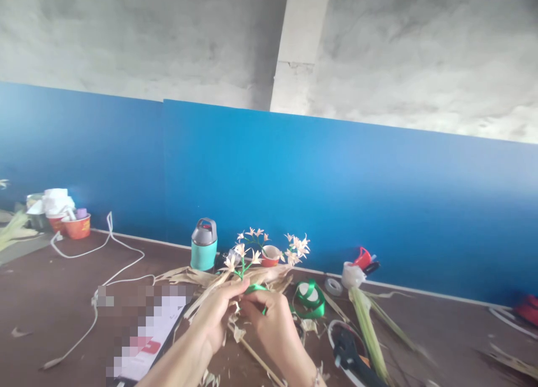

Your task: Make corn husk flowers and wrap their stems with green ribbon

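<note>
My left hand [216, 311] is closed around the green stem of a sprig of small cream flowers [241, 258], which stands upright above the thumb. Close beside it, my right hand [269, 317] pinches a strip of green ribbon [255, 288] near the stem's lower end. The fingertips partly hide the strip and the stem. Just right of the hands lies a roll of green ribbon [310, 298] with a white core. More cream flowers [296, 250] show behind the hands, near a red and white paper cup [271, 256]. Dry husks [191, 276] lie around and under the hands.
A teal flask [204, 253] stands near the blue partition [269, 180]. A white cable [101, 286] runs across the left side. On the right are a tape roll [333, 287], a black-handled tool [351, 350] and a green husk bundle [367, 331]. Red cups [78, 227] stand far left.
</note>
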`<action>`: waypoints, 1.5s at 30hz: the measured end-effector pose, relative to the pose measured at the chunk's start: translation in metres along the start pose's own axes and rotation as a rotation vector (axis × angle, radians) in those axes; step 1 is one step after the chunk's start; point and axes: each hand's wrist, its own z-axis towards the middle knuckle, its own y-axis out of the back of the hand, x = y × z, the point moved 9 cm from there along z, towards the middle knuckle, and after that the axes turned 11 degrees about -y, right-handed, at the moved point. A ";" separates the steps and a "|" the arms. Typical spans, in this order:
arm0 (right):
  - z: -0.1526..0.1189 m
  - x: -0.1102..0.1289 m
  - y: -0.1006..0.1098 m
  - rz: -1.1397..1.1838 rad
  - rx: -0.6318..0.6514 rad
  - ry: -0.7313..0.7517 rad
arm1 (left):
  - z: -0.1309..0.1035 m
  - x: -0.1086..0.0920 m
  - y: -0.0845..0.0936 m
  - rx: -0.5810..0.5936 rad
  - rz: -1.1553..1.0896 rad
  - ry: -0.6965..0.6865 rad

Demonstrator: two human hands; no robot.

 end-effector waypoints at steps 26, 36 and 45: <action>0.000 0.002 0.004 0.037 -0.039 0.026 | 0.001 -0.005 -0.008 0.054 -0.151 -0.032; -0.001 0.002 0.004 -0.030 -0.120 0.025 | -0.003 -0.011 -0.015 0.093 -0.126 -0.098; -0.005 -0.002 0.006 -0.105 -0.242 0.027 | -0.005 -0.022 -0.012 0.005 0.166 -0.269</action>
